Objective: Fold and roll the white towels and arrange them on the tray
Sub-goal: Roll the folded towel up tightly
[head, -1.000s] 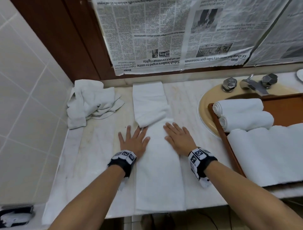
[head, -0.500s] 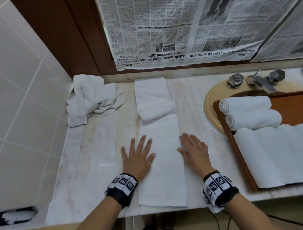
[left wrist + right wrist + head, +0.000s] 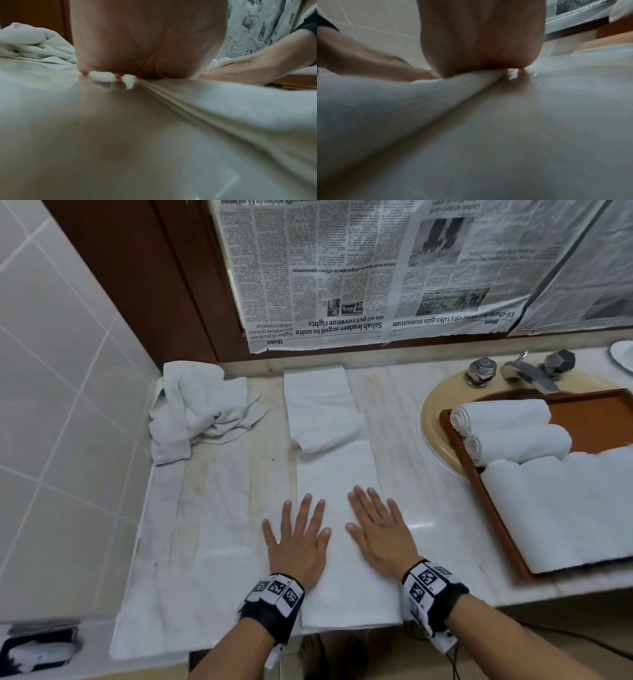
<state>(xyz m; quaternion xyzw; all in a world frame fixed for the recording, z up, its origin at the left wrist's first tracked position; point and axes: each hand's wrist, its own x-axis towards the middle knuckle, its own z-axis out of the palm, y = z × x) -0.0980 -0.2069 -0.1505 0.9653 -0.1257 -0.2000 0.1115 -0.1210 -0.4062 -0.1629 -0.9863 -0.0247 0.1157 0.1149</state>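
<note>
Two hands are pressing a folded towel (image 3: 337, 474) flat on the counter (image 3: 212, 508).
The left hand (image 3: 298, 546) and right hand (image 3: 380, 532) are lying spread, gripping nothing.

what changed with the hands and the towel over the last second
Both hands slid flat along the folded towel toward the person, from beside its rolled far end to its near part. The left hand and right hand stay open, pressing, gripping nothing. The crumpled towels, the tray and its rolled towels have not moved.
</note>
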